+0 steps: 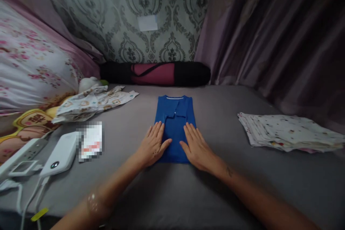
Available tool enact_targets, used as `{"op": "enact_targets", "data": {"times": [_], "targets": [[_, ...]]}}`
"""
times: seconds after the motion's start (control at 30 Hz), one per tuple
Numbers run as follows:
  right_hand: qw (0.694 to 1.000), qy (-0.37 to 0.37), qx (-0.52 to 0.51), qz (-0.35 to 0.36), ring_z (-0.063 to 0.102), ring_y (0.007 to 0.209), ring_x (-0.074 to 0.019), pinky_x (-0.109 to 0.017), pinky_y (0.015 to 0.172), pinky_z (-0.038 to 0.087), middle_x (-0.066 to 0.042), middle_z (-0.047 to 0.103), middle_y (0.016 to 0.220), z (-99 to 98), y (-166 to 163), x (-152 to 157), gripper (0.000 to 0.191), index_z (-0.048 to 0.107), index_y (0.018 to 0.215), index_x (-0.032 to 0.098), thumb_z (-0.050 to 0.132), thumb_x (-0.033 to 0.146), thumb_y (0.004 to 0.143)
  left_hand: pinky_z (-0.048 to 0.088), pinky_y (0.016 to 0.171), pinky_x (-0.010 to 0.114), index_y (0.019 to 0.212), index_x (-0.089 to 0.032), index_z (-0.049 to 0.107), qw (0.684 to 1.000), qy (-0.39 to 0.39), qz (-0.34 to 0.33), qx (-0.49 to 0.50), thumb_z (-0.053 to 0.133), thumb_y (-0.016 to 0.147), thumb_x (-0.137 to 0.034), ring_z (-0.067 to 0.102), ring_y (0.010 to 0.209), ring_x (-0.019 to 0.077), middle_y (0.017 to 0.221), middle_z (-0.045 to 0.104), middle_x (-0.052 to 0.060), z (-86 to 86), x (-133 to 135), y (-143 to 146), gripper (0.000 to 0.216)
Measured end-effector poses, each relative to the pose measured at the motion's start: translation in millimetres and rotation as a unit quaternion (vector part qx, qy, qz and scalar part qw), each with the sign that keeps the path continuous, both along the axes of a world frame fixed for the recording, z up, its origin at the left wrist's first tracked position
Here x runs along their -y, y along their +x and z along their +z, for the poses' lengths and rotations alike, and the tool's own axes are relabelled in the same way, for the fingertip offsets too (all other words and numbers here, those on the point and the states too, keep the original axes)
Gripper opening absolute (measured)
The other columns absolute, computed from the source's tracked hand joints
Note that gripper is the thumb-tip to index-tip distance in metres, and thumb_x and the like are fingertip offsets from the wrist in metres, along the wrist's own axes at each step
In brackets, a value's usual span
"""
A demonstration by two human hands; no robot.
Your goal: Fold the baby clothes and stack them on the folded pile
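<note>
though dimly lit, blue garment (176, 134) lengthwise ahead, collar (174, 97) farthest, under flat, seemingly slightly spread fingers (155, 130)

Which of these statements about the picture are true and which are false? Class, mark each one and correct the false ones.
1. The left hand and the right hand rest on the blue garment. True.
2. The blue garment is crumpled into a ball. False: it lies folded into a flat rectangle.
3. The patterned white stack lies to the right of the blue garment. True.
4. The right hand is clenched in a fist. False: its fingers are stretched out.
5. The white device with a small display lies to the left of the blue garment. True.
6. The right hand touches the patterned white stack. False: grey sheet shows between them.
</note>
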State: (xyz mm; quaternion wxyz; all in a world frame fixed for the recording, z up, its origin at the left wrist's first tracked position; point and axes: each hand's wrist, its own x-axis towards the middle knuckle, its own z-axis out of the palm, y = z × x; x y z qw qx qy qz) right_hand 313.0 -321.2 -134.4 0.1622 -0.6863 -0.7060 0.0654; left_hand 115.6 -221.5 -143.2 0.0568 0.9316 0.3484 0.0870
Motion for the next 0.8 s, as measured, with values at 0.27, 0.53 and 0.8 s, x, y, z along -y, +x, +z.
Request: {"op": "enact_targets", "data": {"times": [0.27, 0.53, 0.8], "targets": [[0.998, -0.049, -0.019, 0.025, 0.015, 0.142, -0.0267, -0.047, 0.116, 0.020, -0.017, 0.021, 0.153, -3.5, -11, 21, 0.069, 0.030, 0.146, 0.004, 0.027, 0.051, 0.095, 0.026, 0.113, 0.044, 0.146, -0.010, 0.030, 0.998, -0.036, -0.034, -0.027, 0.025, 0.092, -0.061, 0.021, 0.142, 0.0279, 0.152, 0.025, 0.018, -5.2, 22, -4, 0.074], [0.998, -0.045, -0.013, 0.052, 0.019, 0.142, -0.0245, -0.045, 0.116, 0.023, -0.010, 0.024, 0.153, 3.8, -6, 55, 0.064, 0.028, 0.148, 0.014, 0.034, 0.048, 0.094, 0.024, 0.114, 0.043, 0.147, -0.016, 0.029, 0.997, -0.035, -0.071, -0.021, 0.029, 0.093, -0.058, 0.025, 0.141, 0.0250, 0.152, 0.029, 0.012, 3.7, 41, -33, 0.069], [0.999, -0.001, -0.043, 0.021, 0.058, 0.106, -0.0177, -0.031, 0.097, 0.041, -0.005, 0.067, 0.113, 26.8, 17, -18, 0.035, 0.066, 0.113, 0.022, 0.036, 0.031, 0.098, 0.048, 0.090, 0.032, 0.121, -0.023, 0.057, 0.997, -0.062, -0.031, 0.041, 0.029, 0.097, -0.040, 0.063, 0.103, 0.0206, 0.112, 0.067, 0.007, 32.9, -4, -13, 0.040]]}}
